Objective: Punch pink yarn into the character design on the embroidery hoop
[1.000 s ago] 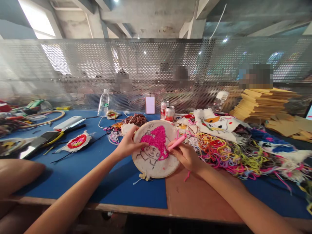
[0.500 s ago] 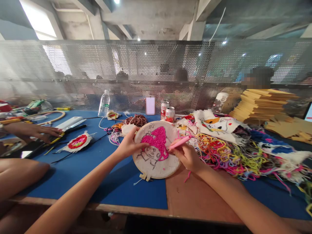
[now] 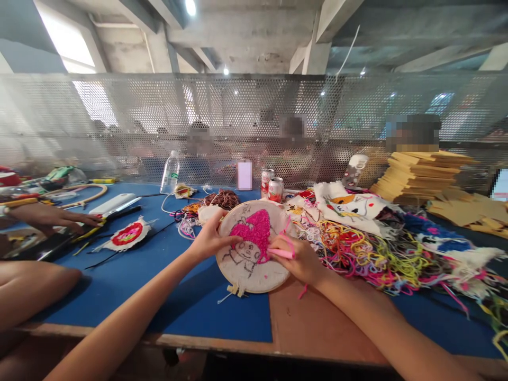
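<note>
A round embroidery hoop stands tilted in front of me, stretched with white cloth that bears a drawn character and a filled patch of bright pink loops. My left hand grips its upper left rim, thumb on the front of the cloth. In my right hand is a pink punch needle, closed in the fingers, its tip side at the right edge of the pink patch. Whether the tip is in the cloth is hidden. Pink yarn loops above that hand, and a strand hangs below it.
Tangled yarn heaps at the right, with stitched cloth on top. Behind stand drink cans, a water bottle and stacked yellow-brown pieces. Another person's hand rests at the left near a stitched patch. A perforated metal screen borders the table.
My right hand has tipped the punch needle from a raised slant to pointing left, lower and closer to the pink patch. My left hand keeps its hold on the hoop.
</note>
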Demonstrator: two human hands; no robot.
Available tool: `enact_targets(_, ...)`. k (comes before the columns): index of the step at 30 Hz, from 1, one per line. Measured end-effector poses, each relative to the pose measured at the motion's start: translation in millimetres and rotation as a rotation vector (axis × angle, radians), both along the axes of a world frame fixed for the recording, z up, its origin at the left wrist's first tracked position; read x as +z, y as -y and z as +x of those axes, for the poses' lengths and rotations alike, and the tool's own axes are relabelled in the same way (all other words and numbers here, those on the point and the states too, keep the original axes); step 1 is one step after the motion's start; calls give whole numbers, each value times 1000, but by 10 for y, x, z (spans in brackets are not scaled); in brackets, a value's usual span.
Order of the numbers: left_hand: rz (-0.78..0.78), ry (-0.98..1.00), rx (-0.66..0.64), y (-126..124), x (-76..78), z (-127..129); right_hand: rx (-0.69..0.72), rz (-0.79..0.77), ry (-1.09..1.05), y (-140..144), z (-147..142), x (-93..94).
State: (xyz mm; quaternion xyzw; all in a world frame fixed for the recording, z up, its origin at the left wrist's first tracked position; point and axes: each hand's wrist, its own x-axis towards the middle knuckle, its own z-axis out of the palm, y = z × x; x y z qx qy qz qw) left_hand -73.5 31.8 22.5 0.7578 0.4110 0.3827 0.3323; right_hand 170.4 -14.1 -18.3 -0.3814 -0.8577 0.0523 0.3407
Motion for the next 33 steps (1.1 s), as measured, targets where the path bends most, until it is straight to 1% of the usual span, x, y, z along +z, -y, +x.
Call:
enact_targets(3, -1, 4, -9, 11, 10, 0, -3, 3, -21, -6, -15, -2)
enact_targets(8, 28, -4, -1, 26, 22, 1, 15, -16, -236, -10, 3, -38)
enact_targets(14, -42, -10, 15, 27, 22, 4, -4, -78, -309, -4, 0, -62)
enact_targets(19, -43, -6, 10, 9, 7, -1, 4, -45, -290, -13, 5, -64)
enact_targets(23, -21, 29, -10, 9, 3, 3, 15, 6, -152, -15, 5, -26)
enact_targets(27, -42, 21, -8, 25, 13, 10, 39, 4, -42, -12, -31, 18)
enact_targets(30, -51, 31, -15, 21, 11, 7, 18, -8, -62, -7, -48, 18)
enact_targets(33, -11, 24, -12, 1, 1, 4, -20, -32, -169, -5, -42, -10)
